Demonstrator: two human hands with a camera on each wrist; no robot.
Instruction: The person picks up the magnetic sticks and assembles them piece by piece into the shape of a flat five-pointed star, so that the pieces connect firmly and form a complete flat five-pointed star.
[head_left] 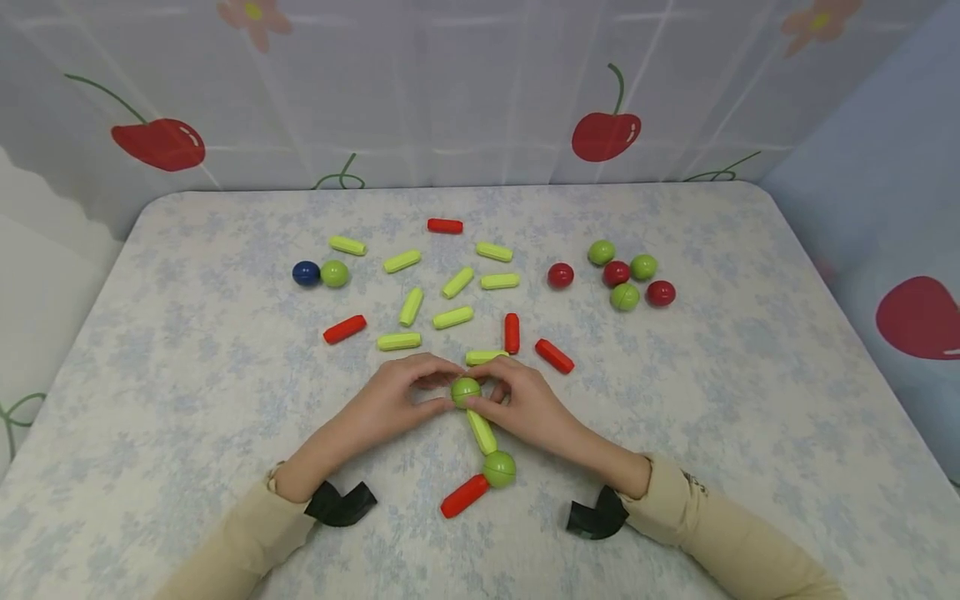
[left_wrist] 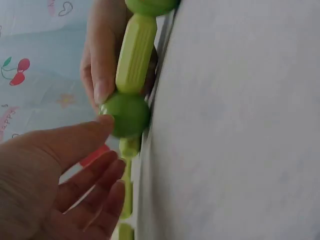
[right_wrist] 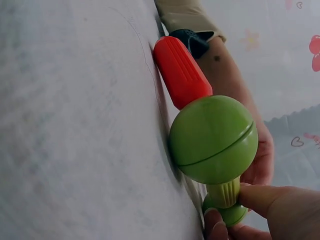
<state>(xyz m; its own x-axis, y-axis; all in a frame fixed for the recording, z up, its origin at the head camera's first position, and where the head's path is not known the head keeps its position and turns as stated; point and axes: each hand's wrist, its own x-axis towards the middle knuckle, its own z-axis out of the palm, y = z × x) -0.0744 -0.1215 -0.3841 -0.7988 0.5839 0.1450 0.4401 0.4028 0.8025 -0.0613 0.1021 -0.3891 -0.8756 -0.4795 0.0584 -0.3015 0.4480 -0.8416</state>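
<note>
Pinches a green ball (head_left: 465, 393) from the left with left hand (head_left: 405, 396), thumb and fingertips curved to it. Pinches the same ball from the right with right hand (head_left: 528, 400), perhaps catching the lime rod (head_left: 482, 432) too, to judge by partly hidden fingertips. Holds that ball at the middle of the table (head_left: 750, 375), at the far end of a chain: toward the near side through the lime rod to a near ball (head_left: 499, 469), also green, then to a red rod (head_left: 463, 497) slanting left. Shows, farther off, loose lime rods (head_left: 452, 317) and loose red rods (head_left: 555, 356); at far left, a blue ball (head_left: 306, 273) beside another green; at far right, grouped red balls (head_left: 661, 293) among green.
</note>
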